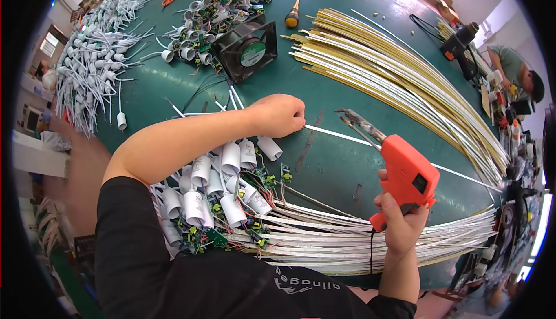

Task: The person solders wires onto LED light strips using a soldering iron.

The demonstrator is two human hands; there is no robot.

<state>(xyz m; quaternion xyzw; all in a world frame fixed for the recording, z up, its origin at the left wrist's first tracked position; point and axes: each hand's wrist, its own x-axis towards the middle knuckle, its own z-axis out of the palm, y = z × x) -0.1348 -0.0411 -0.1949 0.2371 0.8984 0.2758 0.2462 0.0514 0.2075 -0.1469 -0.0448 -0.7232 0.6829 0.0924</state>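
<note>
My left hand [279,115] reaches across the green table, its fingers closed at the near end of a thin white LED strip [341,136]. That strip runs away to the right over the tabletop. In my right hand [401,221] is a red soldering gun [409,171], gripped by its handle. Its dark metal tip [354,119] points left, just above the strip; whether they touch I cannot tell. Below my left forearm lie white cylindrical housings [230,158] with small green circuit boards [216,238] and thin wires. More LED strips [370,243] stretch rightward from them, near my body.
A black fan [246,50] stands by a pile of housings and boards [217,15]. Many wired white housings [98,58] cover the left side. Farther off are a screwdriver [293,15], orange scissors [168,0], a strip bundle [394,75] and a heat gun [459,46]. A co-worker [515,70] bends at right.
</note>
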